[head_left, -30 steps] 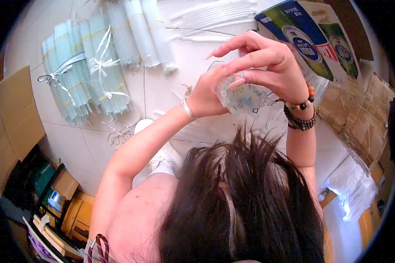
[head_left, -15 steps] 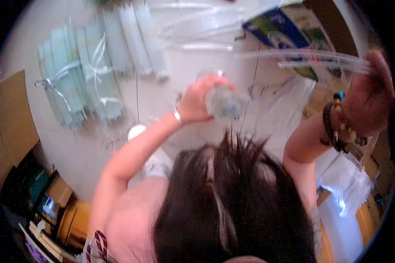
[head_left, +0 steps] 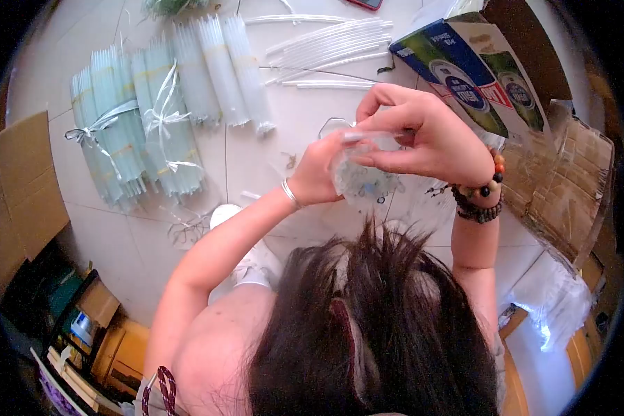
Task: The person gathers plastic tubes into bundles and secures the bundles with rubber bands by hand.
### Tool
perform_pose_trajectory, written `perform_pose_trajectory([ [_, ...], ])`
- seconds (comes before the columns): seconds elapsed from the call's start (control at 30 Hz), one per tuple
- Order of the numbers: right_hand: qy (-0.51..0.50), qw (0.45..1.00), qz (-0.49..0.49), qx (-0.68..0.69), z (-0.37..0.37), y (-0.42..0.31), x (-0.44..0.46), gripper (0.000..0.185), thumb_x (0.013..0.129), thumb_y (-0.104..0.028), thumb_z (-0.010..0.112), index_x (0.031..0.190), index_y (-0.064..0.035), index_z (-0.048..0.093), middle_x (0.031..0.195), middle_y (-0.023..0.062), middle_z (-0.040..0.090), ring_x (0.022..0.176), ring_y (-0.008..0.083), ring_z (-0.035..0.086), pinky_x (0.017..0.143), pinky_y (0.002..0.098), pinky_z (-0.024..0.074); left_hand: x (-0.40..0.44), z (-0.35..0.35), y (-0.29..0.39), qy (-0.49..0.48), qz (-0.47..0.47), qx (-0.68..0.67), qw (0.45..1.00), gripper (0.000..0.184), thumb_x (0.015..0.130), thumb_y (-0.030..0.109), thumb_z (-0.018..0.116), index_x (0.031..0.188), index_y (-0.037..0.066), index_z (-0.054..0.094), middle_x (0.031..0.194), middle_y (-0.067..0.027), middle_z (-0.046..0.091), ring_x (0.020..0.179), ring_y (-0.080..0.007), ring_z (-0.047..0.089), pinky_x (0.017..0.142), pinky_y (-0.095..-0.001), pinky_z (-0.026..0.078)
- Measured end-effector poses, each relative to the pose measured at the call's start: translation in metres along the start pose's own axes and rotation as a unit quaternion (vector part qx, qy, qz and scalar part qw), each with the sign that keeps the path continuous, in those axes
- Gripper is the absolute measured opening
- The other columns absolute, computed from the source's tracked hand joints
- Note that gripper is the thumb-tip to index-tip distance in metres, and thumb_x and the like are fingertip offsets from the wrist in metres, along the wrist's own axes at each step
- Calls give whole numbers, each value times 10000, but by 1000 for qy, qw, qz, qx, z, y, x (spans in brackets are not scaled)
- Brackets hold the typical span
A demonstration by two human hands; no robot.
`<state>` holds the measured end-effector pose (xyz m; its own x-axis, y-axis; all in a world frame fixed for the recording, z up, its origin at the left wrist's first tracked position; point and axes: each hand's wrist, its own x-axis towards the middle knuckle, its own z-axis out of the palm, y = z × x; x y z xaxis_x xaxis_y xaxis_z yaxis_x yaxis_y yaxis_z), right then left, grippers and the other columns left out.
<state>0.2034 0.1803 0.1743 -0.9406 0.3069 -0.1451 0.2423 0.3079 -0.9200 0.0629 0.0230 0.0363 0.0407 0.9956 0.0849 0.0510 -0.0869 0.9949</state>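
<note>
My left hand (head_left: 317,172), with a silver bangle at its wrist, is wrapped round a bundle of clear tubes (head_left: 367,184). The open round ends of the bundle face up toward the camera. My right hand (head_left: 426,139), with beaded bracelets at the wrist, reaches over the bundle's upper edge. Its thumb and fingers are pinched on a clear tube (head_left: 359,136) that lies against the bundle. The far end of that tube is hard to make out.
Tied bundles of pale tubes (head_left: 163,121) lie on the tiled floor at the left. Loose clear tubes (head_left: 333,45) are at the top centre. A printed carton (head_left: 464,83) and flattened cardboard (head_left: 565,187) are on the right, and a cardboard flap (head_left: 28,194) is at the left.
My right hand swung out to the right holding long clear tubes, then came back to the bundle. My left hand kept its hold on the bundle.
</note>
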Motion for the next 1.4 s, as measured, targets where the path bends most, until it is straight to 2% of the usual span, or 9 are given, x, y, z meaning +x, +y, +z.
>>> perform_pose_trajectory([
  [0.17, -79, 990, -102, -56, -6, 3, 11, 262, 814, -84, 780, 1073, -117, 776, 1012, 66, 624, 736, 175, 594, 644, 295, 483, 0, -3, 13, -39, 23, 90, 995, 455, 797, 193, 804, 1212, 98, 645, 1120, -102, 670, 1051, -266, 671, 879, -362, 541],
  [0.2, -100, 991, -66, -63, -8, -5, 14, 201, 826, -218, 773, 995, -110, 776, 912, 82, 629, 811, 289, 627, 726, 377, 507, 0, -4, 16, -46, 29, 101, 993, 445, 814, 194, 794, 1222, 97, 643, 1126, -100, 669, 1059, -258, 669, 881, -361, 539],
  [0.4, -99, 987, -92, -86, -5, -5, 16, 150, 793, -146, 784, 923, -76, 758, 910, 82, 645, 763, 276, 642, 683, 371, 513, -5, -2, 8, -60, 30, 74, 995, 659, 738, 303, 820, 1319, 109, 578, 1224, -150, 655, 1079, -335, 660, 928, -403, 527],
  [0.8, 112, 966, -233, -33, -22, -22, -4, 118, 865, -73, 718, 946, -1, 672, 983, 134, 646, 866, 221, 643, 766, 309, 529, 0, 1, 6, -1, 39, 24, 999, 393, 773, 186, 820, 1118, 99, 653, 1030, -68, 697, 931, -238, 694, 828, -336, 555],
  [0.9, 404, 858, -142, -282, -38, -19, -68, 214, 916, -157, 689, 1099, -58, 637, 1024, 108, 646, 941, 240, 624, 809, 374, 537, 1, -1, 2, -4, 32, -4, 999, 475, 725, 161, 857, 1137, 102, 628, 1046, -57, 707, 955, -219, 692, 865, -333, 549],
  [1.03, 612, 628, -87, -472, -86, -16, -152, 259, 911, -174, 722, 683, -68, 661, 729, 39, 724, 634, 169, 644, 585, 313, 522, -1, -4, -2, -32, 25, -18, 999, 568, 710, 128, 873, 1202, 82, 592, 1138, -69, 695, 1068, -195, 663, 961, -343, 518],
  [1.13, 551, 824, -135, -22, -54, -25, -163, 110, 886, -162, 732, 866, -70, 675, 798, 26, 711, 754, 190, 625, 649, 335, 505, -2, -2, -2, -22, 32, -20, 999, 574, 706, 134, 879, 1201, 79, 593, 1144, -70, 689, 1065, -191, 661, 962, -339, 519],
  [1.2, 433, 841, -149, 288, -24, -31, -157, 154, 869, -154, 739, 988, -72, 684, 844, 17, 702, 834, 204, 612, 692, 349, 493, -3, 1, -3, -10, 29, -17, 999, 576, 708, 143, 882, 1203, 76, 593, 1149, -75, 683, 1065, -193, 661, 962, -338, 520],
  [1.4, 257, 955, -49, -135, 67, -42, -71, 350, 718, -205, 870, 1034, -86, 775, 683, -23, 465, 544, 132, 410, 504, 287, 324, -5, 6, 1, 11, 13, -7, 1000, 528, 759, 147, 855, 1210, 65, 591, 1161, -94, 670, 1078, -203, 655, 958, -349, 530],
])
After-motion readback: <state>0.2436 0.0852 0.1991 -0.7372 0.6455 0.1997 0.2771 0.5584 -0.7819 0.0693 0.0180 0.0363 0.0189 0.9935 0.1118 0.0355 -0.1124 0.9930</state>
